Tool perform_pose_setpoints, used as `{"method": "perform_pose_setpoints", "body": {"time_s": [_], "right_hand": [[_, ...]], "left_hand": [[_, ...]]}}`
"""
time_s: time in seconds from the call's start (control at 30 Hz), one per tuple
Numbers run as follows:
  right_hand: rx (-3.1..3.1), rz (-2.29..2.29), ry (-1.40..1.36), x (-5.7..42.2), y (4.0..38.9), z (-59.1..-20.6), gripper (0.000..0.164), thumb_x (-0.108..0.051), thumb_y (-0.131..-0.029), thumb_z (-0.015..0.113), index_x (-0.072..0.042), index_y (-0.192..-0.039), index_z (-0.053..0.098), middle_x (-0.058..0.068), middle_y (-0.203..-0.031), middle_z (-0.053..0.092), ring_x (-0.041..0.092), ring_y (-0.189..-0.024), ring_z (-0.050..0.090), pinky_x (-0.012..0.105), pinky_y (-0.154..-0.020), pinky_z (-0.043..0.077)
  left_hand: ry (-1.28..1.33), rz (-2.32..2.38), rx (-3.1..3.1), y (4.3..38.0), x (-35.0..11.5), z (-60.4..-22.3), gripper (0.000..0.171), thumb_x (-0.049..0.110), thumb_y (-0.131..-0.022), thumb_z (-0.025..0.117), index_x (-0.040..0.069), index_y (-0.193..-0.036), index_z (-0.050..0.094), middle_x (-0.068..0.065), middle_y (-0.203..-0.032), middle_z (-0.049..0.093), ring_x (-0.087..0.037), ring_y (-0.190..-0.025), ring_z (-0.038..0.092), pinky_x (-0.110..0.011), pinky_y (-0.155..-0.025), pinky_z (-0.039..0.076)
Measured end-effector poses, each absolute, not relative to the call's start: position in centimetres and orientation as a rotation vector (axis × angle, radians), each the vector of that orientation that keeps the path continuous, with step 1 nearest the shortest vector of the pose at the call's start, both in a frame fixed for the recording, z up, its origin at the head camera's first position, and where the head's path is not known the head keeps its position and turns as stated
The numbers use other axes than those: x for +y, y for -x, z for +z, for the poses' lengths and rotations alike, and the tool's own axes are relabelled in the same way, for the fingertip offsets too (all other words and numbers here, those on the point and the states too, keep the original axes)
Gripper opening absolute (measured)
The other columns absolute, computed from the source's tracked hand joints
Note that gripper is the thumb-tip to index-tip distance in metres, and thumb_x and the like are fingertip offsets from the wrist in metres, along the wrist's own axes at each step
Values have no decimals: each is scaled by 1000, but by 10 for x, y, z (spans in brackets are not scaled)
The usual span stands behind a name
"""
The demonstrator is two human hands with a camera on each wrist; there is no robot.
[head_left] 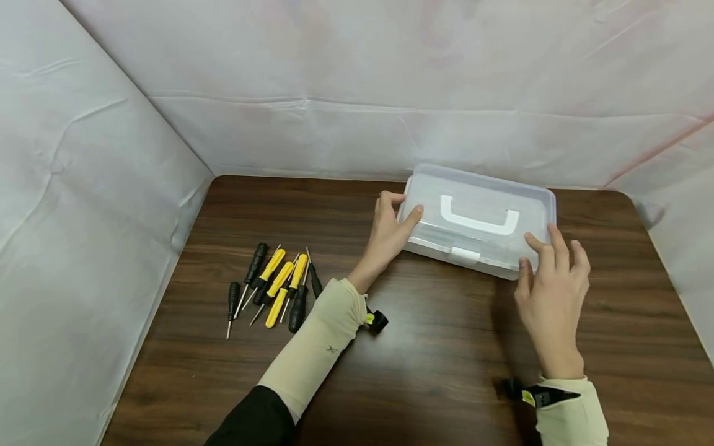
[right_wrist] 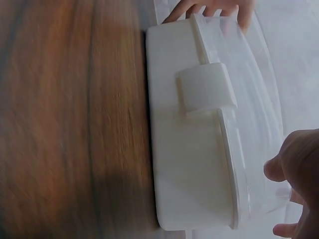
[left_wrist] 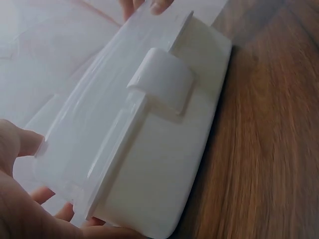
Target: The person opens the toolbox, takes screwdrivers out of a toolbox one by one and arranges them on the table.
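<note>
A plastic storage box [head_left: 482, 186] with a clear lid, a white carrying handle [head_left: 478, 224] and a white front latch [head_left: 464, 255] stands at the back of the table, lid down. My left hand [head_left: 385, 230] holds its left end, thumb over the lid and fingers around the side. At the right end, my right hand [head_left: 555, 297] has its fingers spread and loosely bent, fingertips right at the lid's corner. The right wrist view shows the latch [right_wrist: 207, 89] lying flat against the white base [right_wrist: 187, 169].
Several screwdrivers with yellow handles [head_left: 279, 279] and black handles [head_left: 298, 308] lie in a loose group left of my left forearm. White sheeting [head_left: 334, 136] hangs behind and beside the dark wooden table [head_left: 424, 359].
</note>
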State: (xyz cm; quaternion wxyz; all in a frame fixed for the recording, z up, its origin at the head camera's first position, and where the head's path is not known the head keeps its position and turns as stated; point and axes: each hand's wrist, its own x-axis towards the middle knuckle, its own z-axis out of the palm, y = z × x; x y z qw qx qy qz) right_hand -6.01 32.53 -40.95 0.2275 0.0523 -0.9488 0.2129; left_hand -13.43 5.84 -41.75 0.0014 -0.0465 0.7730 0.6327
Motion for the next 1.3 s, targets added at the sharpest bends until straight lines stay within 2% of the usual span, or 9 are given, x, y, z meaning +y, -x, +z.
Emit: {"method": "perform_pose_setpoints", "body": {"time_s": [0.1, 0.37, 0.77, 0.87, 0.97, 1.1, 1.2, 1.3], "right_hand": [[-2618, 593, -110, 334, 69, -409, 34, -6, -104, 57, -3, -138, 57, 14, -166, 40, 54, -150, 26, 81, -100, 33], [-2611, 606, -28, 355, 94, -410, 34, -5, -106, 51, -4, -139, 57, 9, -168, 38, 53, -150, 26, 81, -104, 31], [-2573, 618, 36, 374, 119, -413, 33, -7, -109, 46, -7, -140, 57, 7, -168, 40, 52, -148, 30, 78, -111, 27], [-2587, 634, 41, 372, 122, -413, 36, -6, -107, 48, -8, -142, 55, 7, -169, 37, 52, -148, 29, 78, -111, 26], [-2597, 619, 19, 368, 123, -416, 45, -3, -104, 51, -11, -148, 52, 8, -170, 34, 52, -148, 29, 79, -110, 26], [-2593, 583, -33, 359, 112, -421, 57, -3, -100, 55, -14, -156, 46, 14, -170, 33, 54, -148, 29, 79, -107, 30], [-2557, 593, -72, 352, 96, -421, 55, -7, -102, 56, -7, -156, 45, 22, -165, 39, 54, -146, 32, 75, -111, 31], [-2505, 632, -106, 346, 79, -418, 48, -13, -103, 57, 1, -149, 50, 28, -154, 50, 55, -139, 41, 69, -112, 34]], "left_hand": [[168, 1979, 2423, 139, 71, -417, 44, 33, -102, 66, 9, -133, 46, -14, -143, 46, -32, -137, 50, -48, -113, 45], [264, 1919, 2445, 148, 104, -411, 47, 37, -102, 66, 13, -136, 44, -11, -140, 45, -28, -128, 47, -45, -110, 45], [305, 1902, 2478, 164, 133, -410, 50, 38, -101, 68, 12, -136, 44, -12, -137, 44, -28, -123, 45, -40, -104, 46], [281, 1898, 2476, 168, 128, -411, 52, 39, -100, 68, 12, -137, 45, -13, -138, 45, -28, -124, 47, -40, -104, 46], [200, 1893, 2463, 166, 114, -411, 53, 40, -100, 68, 11, -140, 46, -14, -142, 47, -30, -129, 50, -42, -107, 47], [81, 1777, 2501, 147, 87, -412, 51, 37, -102, 66, 11, -143, 50, -13, -144, 51, -32, -132, 55, -44, -109, 49], [48, 1685, 2546, 127, 67, -413, 41, 33, -104, 64, 13, -140, 58, -10, -139, 60, -29, -124, 63, -43, -103, 54], [25, 1677, 2558, 105, 49, -417, 29, 32, -107, 60, 13, -128, 66, -6, -125, 72, -23, -109, 71, -39, -92, 57]]}}
